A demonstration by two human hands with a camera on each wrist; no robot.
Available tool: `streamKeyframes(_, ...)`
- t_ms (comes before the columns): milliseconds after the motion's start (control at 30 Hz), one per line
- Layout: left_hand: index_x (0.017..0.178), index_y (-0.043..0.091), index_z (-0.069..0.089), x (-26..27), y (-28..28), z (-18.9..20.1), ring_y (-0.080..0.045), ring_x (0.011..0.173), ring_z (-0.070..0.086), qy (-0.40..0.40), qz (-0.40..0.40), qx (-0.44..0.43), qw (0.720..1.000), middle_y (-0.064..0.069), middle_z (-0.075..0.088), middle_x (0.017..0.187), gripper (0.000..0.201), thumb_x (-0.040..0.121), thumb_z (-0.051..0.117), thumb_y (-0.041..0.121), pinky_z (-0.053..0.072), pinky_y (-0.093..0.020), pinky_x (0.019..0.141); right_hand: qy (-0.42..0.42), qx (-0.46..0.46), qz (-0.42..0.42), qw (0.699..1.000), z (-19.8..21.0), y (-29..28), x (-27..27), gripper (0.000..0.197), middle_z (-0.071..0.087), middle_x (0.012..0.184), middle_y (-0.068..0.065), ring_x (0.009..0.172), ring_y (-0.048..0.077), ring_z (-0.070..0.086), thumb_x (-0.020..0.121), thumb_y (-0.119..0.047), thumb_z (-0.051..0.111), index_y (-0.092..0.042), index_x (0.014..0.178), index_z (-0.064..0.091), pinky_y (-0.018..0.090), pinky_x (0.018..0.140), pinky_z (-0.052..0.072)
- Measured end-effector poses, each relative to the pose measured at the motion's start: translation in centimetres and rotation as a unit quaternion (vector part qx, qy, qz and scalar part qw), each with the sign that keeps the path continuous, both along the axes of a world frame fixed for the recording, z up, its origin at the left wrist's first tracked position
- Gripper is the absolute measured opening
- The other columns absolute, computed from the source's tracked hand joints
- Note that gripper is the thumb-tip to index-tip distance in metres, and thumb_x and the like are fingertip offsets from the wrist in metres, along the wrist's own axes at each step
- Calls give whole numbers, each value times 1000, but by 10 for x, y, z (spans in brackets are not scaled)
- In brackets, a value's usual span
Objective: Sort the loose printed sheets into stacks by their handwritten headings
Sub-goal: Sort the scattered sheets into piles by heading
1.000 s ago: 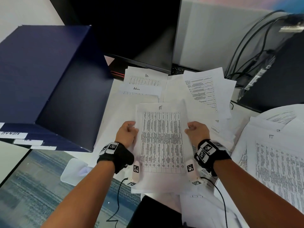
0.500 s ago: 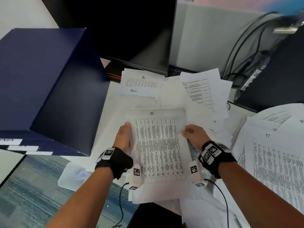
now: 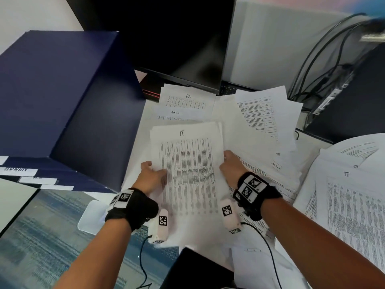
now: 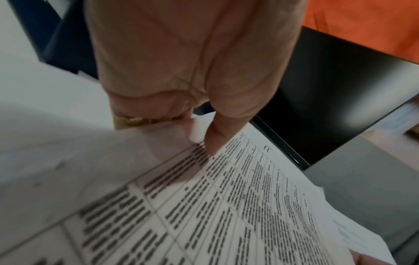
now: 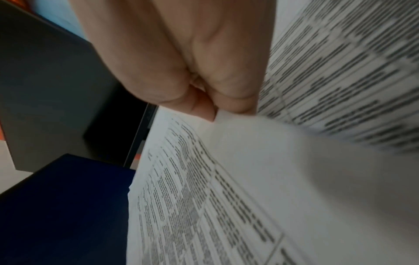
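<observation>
Two hands, your left hand (image 3: 153, 176) and right hand (image 3: 231, 165), each pinch a side edge of the IT-headed bundle (image 3: 187, 163) above the worktop (image 3: 135, 163), probably to square it.

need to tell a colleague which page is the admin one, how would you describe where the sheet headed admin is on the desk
Start at the dark monitor at the back of the desk; just below its lower edge lies a sheet headed "Hr". The Admin sheet lies right in front of that one, its lower part covered by the IT bundle held in both hands. Only its handwritten heading and a thin strip of table show.
</observation>
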State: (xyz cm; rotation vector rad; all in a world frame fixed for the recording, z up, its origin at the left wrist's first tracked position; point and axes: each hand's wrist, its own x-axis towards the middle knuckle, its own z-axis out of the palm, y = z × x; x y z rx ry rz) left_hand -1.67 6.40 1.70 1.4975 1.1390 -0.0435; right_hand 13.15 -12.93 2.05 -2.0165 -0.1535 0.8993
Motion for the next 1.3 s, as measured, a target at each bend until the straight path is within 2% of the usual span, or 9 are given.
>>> streamKeyframes(67,140,20,15,-10,13,1,-28,102,59,48,-33,47,997,-14,58,117,70,88,59,8,45,-41,99,12,-2,8,1000,-1,12,-1,42,55,104,4,90,19,55,89,6,32,-7,128,43,25,69,49)
streamKeyframes(233,143,26,14,-22,28,11,-31,100,55,93,-98,168,976,-16,54,115,74,85,47,-5,43,-37,82,53,-56,84,993,-8,41,-11,36,59,113,12,99,30,61,87,2,40,-11,121,43,42,82,56)
streamKeyframes(333,144,21,24,-21,36,13,-36,122,46,139,-139,203,959,-20,44,136,73,82,47,-9,40,-43,102,12,-75,102,992,-10,53,-16,33,57,105,16,88,30,57,88,3,40,-5,120,46,34,65,49)
streamKeyframes(467,141,12,34,-17,39,9,-36,130,37,143,-182,295,927,-18,34,143,65,80,43,-11,33,-44,108,-74,-117,141,980,-7,56,-19,34,63,113,14,101,32,61,88,-2,43,-3,119,56,37,86,53)
streamKeyframes(600,140,14,32,-9,33,4,-35,143,9,190,-270,392,859,-16,7,156,62,82,52,1,19,-50,114,-145,-187,149,960,0,35,0,39,51,135,13,123,29,49,94,-4,40,-5,130,53,32,102,41)
streamKeyframes(700,137,16,41,-1,18,6,-33,143,12,178,-314,400,843,-15,14,155,56,85,60,20,16,-47,117,-206,-306,127,921,1,13,26,38,49,129,11,119,28,46,90,-16,51,-11,127,50,40,99,43)
streamKeyframes(933,145,28,26,8,-5,-1,-29,141,18,233,-380,304,842,-5,15,156,90,72,76,43,35,-54,107,-147,-402,129,894,-12,-22,64,106,51,127,13,121,33,48,54,-61,81,-10,132,31,50,99,42)
streamKeyframes(1133,145,28,25,9,-5,-5,-29,140,20,241,-380,321,833,-5,18,154,93,70,77,45,37,-54,105,-153,-306,148,928,-4,-30,72,63,34,151,9,137,28,35,92,-33,57,-12,146,31,38,112,29)
streamKeyframes(1300,146,29,23,7,-6,-5,-27,141,18,241,-375,319,836,-3,16,155,95,70,77,46,36,-55,106,-286,-151,-42,945,27,-47,84,9,65,91,6,91,30,61,91,-23,49,-24,93,57,45,92,47)
